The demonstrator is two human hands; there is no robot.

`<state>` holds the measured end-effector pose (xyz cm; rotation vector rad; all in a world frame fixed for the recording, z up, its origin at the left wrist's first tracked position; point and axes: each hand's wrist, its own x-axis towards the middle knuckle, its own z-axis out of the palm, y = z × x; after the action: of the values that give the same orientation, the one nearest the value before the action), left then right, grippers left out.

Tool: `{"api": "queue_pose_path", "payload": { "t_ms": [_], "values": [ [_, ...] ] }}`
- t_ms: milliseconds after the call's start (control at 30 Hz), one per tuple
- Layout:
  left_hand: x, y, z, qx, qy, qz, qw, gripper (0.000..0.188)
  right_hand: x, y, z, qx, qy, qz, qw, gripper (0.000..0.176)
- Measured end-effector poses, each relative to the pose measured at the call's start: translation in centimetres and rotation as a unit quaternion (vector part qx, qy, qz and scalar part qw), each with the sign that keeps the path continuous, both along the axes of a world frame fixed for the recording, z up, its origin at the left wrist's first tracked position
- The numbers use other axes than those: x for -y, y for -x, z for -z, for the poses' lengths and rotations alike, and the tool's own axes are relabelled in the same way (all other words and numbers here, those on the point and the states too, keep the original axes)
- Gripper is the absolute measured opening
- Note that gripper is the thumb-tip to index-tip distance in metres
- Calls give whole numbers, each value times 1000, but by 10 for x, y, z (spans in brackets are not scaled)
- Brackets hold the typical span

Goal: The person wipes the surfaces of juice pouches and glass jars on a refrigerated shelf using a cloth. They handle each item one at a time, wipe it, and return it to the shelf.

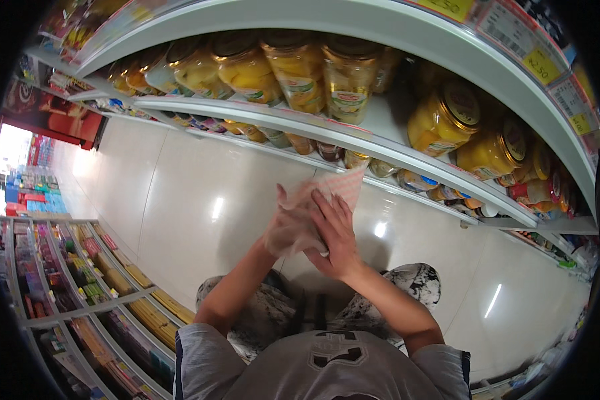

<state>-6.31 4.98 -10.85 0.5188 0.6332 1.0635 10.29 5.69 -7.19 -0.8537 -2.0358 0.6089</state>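
A thin cloth (352,187), pale with pink stripes, is bunched between my two hands above the floor, in front of the shelves. My left hand (278,222) is blurred and partly covered by the folds, its thumb sticking up at the edge. Fingers extended, my right hand (336,237) presses on the cloth from the other side. One corner of the fabric spreads out beyond my right fingertips, towards the lower shelf. How the left fingers grip is hidden.
Glass jars of yellow fruit (350,85) stand on the shelf (380,112) ahead, with tilted jars (442,120) on its right. A lower shelf holds more jars (330,150). Overhead, a shelf edge (430,35) bears price tags. Racks of packaged goods (115,270) stand at left, over a glossy tiled floor (180,200).
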Motion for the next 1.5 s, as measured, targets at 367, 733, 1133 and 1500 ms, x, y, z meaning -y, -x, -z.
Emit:
{"api": "queue_pose_path", "payload": {
  "t_ms": [367,733,1133,1500],
  "values": [
    [28,22,-13,69,153,-56,984,44,-3,11,8,-198,284,108,932,47],
    [18,64,-22,49,202,-86,974,51,-20,2,13,-454,577,-42,678,23],
    [12,80,-14,-144,-7,-264,954,53,-26,0,-1,-432,555,-22,711,13],
    [13,87,-7,-105,8,-157,982,61,-40,0,-23,-197,340,127,911,48]
  ]
}}
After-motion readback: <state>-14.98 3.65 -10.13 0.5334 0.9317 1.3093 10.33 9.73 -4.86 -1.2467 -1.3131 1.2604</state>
